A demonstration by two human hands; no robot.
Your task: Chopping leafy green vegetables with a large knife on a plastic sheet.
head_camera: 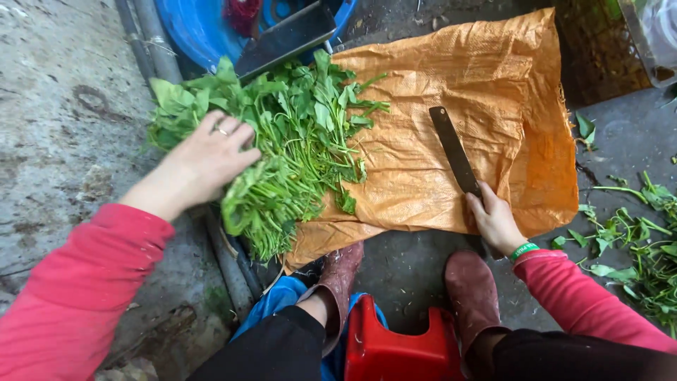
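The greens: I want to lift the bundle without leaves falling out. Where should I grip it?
Probably grip the greens at the stem end, nearest the boots, coming from the left, where the left hand already rests. The stems lie together there, while the leaves fan out loose toward the tub.

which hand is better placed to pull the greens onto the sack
Left. The left hand already rests on the bundle of leafy green stems at the edge of the orange woven sack; the right hand is gripping the dark-bladed knife, apart from the greens.
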